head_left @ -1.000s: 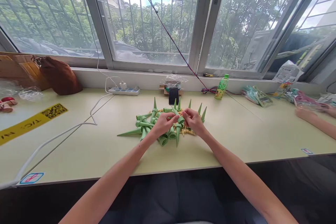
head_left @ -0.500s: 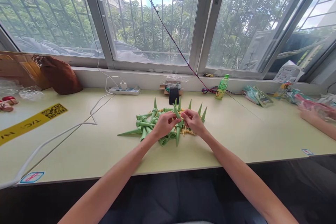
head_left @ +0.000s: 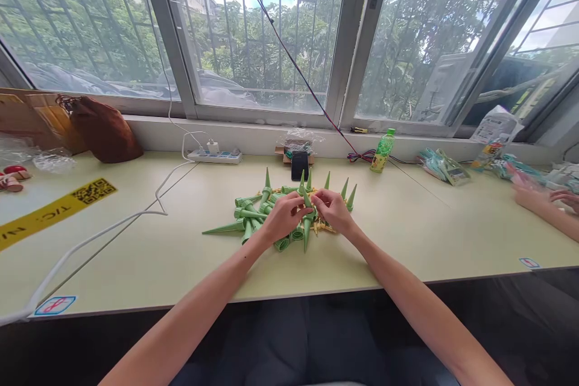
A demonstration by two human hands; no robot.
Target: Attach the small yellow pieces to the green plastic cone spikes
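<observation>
A green plastic watering spike points upward between my hands, over a pile of similar parts. My left hand is closed around its lower part with thumb and fingers. From the other side my right hand pinches close against the spike; what its fingertips hold is hidden. Several green spikes lie on the left of the pile, such as one long spike pointing left. Others stand upright behind my hands, including one spike at the right. Small yellow valve pieces lie beneath my right hand.
A phone leans on a small box behind the pile. A green-capped bottle, a power strip and a brown bag stand along the window. A white cable crosses the table. Another person's hands handle packets at far right.
The spike between my hands has tipped more upright, and my fingers have shifted slightly around it. At far right the other person's second hand has come into view.
</observation>
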